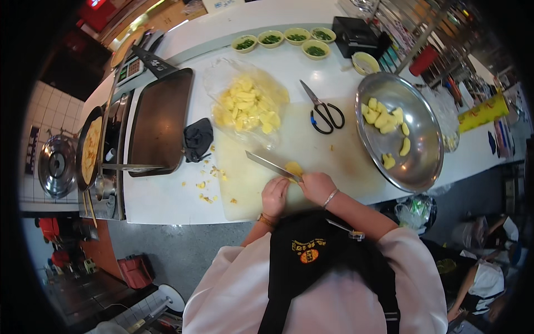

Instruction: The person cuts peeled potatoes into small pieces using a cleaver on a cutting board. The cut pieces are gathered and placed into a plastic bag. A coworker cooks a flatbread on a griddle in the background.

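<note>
My right hand (319, 188) grips a kitchen knife (268, 164), its blade slanting up to the left over a pale cutting board (246, 204). Against the near side of the blade, my left hand (274, 197) presses its fingertips on a piece of yellow ginger, mostly hidden by the blade and fingers. Just beyond the blade lies cut ginger (294, 168). A clear plastic bag (217, 79) full of ginger slices (246, 102) rests at the board's far left. Black-handled scissors (321, 110) lie open farther up. Peeled ginger chunks (381, 115) sit in a steel bowl (421, 146) on the right.
Ginger scraps (204, 198) are scattered left of the board, near a crumpled dark cloth (198, 140) and a dark baking tray (160, 121). Several small bowls of chopped greens (271, 39) line the back. At far left, a pan (89, 146) holds a flatbread. Another person (486, 279) is at lower right.
</note>
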`<state>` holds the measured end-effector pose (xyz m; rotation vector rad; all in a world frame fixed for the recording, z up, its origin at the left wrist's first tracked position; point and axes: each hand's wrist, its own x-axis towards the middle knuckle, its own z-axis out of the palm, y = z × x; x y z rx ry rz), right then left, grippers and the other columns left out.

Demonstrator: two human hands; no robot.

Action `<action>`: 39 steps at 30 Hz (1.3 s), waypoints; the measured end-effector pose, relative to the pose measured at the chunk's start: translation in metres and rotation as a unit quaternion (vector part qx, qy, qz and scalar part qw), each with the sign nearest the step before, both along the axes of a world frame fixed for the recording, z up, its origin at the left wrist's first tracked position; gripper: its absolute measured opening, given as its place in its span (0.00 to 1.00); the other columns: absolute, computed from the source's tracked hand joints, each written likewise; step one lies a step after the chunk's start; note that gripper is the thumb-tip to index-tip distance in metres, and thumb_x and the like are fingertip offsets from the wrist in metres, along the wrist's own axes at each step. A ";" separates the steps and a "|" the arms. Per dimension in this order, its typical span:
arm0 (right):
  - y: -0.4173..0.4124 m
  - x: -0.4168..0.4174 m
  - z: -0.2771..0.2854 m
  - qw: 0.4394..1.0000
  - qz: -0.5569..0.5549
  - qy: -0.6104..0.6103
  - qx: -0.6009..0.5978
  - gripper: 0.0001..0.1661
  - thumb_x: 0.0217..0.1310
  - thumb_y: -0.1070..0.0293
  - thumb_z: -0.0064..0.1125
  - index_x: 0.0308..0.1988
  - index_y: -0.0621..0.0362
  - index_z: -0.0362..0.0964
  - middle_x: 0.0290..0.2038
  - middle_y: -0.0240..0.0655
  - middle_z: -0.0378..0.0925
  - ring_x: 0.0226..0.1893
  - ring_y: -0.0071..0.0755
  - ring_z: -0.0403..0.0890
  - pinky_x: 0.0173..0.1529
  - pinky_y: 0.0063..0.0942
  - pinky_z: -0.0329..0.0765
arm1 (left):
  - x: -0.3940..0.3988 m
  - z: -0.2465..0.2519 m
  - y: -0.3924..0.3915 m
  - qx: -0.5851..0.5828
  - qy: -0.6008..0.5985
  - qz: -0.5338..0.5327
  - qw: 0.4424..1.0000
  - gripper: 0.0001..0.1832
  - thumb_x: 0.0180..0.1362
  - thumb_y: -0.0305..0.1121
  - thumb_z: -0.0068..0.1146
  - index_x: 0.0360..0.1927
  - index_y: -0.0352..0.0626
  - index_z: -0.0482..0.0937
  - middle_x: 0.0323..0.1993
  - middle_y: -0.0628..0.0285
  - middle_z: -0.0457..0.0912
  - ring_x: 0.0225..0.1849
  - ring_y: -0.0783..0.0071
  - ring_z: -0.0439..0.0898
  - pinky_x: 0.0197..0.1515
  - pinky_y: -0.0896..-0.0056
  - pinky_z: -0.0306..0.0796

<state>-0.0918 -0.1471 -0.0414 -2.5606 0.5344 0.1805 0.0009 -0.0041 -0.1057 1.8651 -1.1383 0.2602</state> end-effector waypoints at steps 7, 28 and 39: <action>-0.004 -0.021 0.030 0.999 -0.025 0.013 0.015 0.14 0.56 0.60 0.54 0.27 0.57 0.79 0.26 0.47 0.79 0.29 0.54 0.81 0.36 0.45 0.78 | -0.003 0.001 0.002 -0.003 -0.001 -0.031 1.000 0.07 0.47 0.21 0.61 0.32 0.35 0.80 0.34 0.54 0.81 0.36 0.57 0.81 0.42 0.62 0.75; -0.001 -0.025 0.062 0.992 0.064 0.091 -0.056 0.09 0.51 0.71 0.51 0.26 0.58 0.78 0.29 0.45 0.81 0.32 0.49 0.83 0.37 0.42 0.79 | -0.001 0.006 0.001 -0.013 -0.006 -0.023 1.000 0.07 0.45 0.18 0.60 0.30 0.35 0.80 0.31 0.54 0.82 0.35 0.58 0.81 0.40 0.63 0.75; 0.012 0.002 0.003 0.999 0.036 0.002 -0.033 0.07 0.50 0.72 0.52 0.25 0.57 0.78 0.26 0.44 0.80 0.29 0.49 0.82 0.35 0.43 0.78 | -0.004 0.004 0.001 -0.004 -0.007 -0.022 1.000 0.06 0.45 0.19 0.61 0.29 0.36 0.80 0.30 0.55 0.81 0.35 0.57 0.81 0.40 0.63 0.75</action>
